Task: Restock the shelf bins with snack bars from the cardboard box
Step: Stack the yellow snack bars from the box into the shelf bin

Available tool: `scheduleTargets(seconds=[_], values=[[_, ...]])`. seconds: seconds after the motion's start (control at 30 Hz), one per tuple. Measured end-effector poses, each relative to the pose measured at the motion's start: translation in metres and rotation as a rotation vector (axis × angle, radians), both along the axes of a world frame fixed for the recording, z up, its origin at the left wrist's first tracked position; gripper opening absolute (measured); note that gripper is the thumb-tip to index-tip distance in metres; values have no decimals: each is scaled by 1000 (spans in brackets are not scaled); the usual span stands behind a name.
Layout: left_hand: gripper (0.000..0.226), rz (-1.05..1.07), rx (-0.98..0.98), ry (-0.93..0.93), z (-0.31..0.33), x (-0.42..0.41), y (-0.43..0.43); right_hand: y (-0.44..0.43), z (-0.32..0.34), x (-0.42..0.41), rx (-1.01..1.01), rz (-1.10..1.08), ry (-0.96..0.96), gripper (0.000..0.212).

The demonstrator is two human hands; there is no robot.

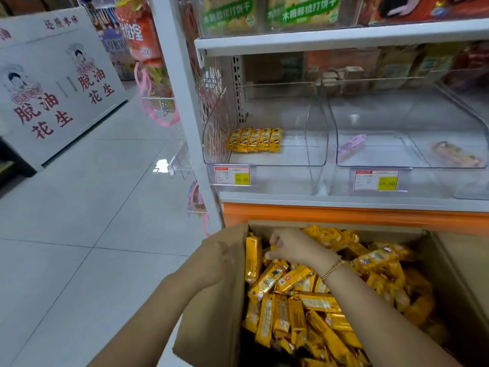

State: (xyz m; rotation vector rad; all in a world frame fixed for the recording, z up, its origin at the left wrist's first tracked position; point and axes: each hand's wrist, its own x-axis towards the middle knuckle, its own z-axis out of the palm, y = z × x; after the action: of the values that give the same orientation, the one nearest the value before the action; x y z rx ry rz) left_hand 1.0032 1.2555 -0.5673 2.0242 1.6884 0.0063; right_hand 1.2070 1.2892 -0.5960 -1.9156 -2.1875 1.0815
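Closing on a pick: fingers [275, 239] of the right hand [292, 247] are curled down into the upper-left corner of the pile and pinched narrow on the snack bars [288, 311]. A yellow wrapper end shows between them, but the count is hidden under the palm. The left hand [215, 256] sits on the outer face of the left flap [209, 327], lower centre of frame. It is blurred, so can't tell whether its fingers grip the flap edge or just press on it. The cardboard box [460, 287] fills the lower right, heaped with bars at mixed angles. A blind grab will likely come up crossed, so better to take a few lying parallel and square them in the fist before lifting. Wrappers look like glossy foil and probably slip, so grip across the width, not by the crimped ends. Hold the flap outward so the lift goes straight up without snagging. The target looks like the left bin [315, 133], mid-frame above the box, with its price tag [232, 175] on the front. A row of five bars [255, 140] lies at its back left, faces up, so match that orientation and continue the row to the right. The right bin [370, 161] holds a pink-wrapped bar [352, 144], a different product, so yellow stays out of it.
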Motion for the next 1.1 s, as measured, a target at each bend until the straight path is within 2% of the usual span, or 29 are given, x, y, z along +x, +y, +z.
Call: scheduleTargets(seconds=[0.07,0.1,0.2,0.4,0.47,0.57,0.67,0.8,1.0,1.1], values=[[37,-22,-98,82,-10,2,-9,-8,-24,9,-123,9,-76,69],[36,-14,-134,92,-16,3,-12,-11,-31,12,-151,4,-74,78],[23,-19,-143,96,-30,9,-20,-18,-41,17,-172,-2,-58,82],[17,-23,-39,89,-38,24,-22,-29,-41,29,-192,167,-250,91],[21,-25,5,45,-41,27,-20,-31,-43,35,-151,155,-241,86],[29,-17,131,1,-45,36,-22,-32,-40,45,-42,110,-227,64],[31,-38,72,-18,-54,47,-26,-34,-42,56,5,44,-136,50],[40,-81,19,10,-59,56,-24,-42,-39,65,48,-57,61,49],[24,-82,10,257,-66,74,-25,-47,-18,90,37,-250,297,40],[25,-54,32,321,-67,82,-25,-47,-8,104,2,-315,378,38]])
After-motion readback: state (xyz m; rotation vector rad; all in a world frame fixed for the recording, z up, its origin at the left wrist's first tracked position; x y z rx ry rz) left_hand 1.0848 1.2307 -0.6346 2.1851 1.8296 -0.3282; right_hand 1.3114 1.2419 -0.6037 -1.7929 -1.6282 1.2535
